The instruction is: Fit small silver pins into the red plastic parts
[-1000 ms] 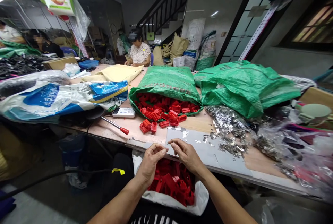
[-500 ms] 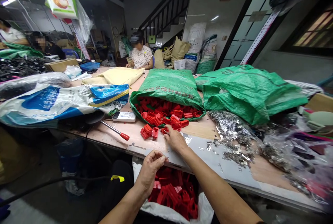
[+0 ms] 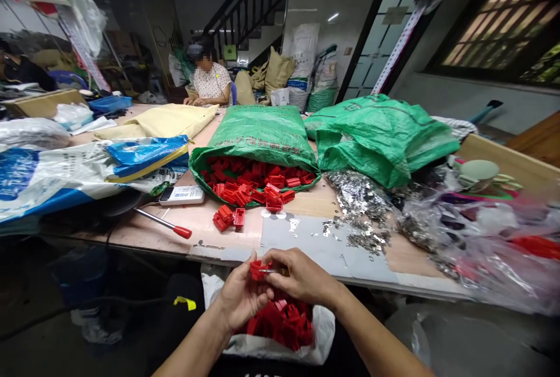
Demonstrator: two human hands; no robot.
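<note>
In front of the table edge, my left hand (image 3: pixel 238 295) grips a small red plastic part (image 3: pixel 256 269) between thumb and fingers. My right hand (image 3: pixel 304 275) meets it from the right, its fingers closed on a thin shiny metal piece (image 3: pixel 266 271) that lies against the red part. Its exact kind is too small to tell. Below both hands, a white sack (image 3: pixel 321 336) holds a heap of red plastic parts (image 3: pixel 291 330). More red parts (image 3: pixel 273 181) spill from the open mouth of a green woven sack (image 3: pixel 258 126) on the table, with a few loose ones (image 3: pixel 224 217) before it.
Thin metal pieces (image 3: pixel 367 240) lie scattered and bagged on the right. A red-handled metal lever (image 3: pixel 181 231) and a white device (image 3: pixel 181 195) are on the left. Another green sack (image 3: pixel 376 132) and a blue-white bag (image 3: pixel 74 173) flank the middle. Across the table sits a person (image 3: pixel 212 82).
My right hand has come back from the loose red parts on the table to my left hand. A red part is now in my left hand. The view has swung right.
</note>
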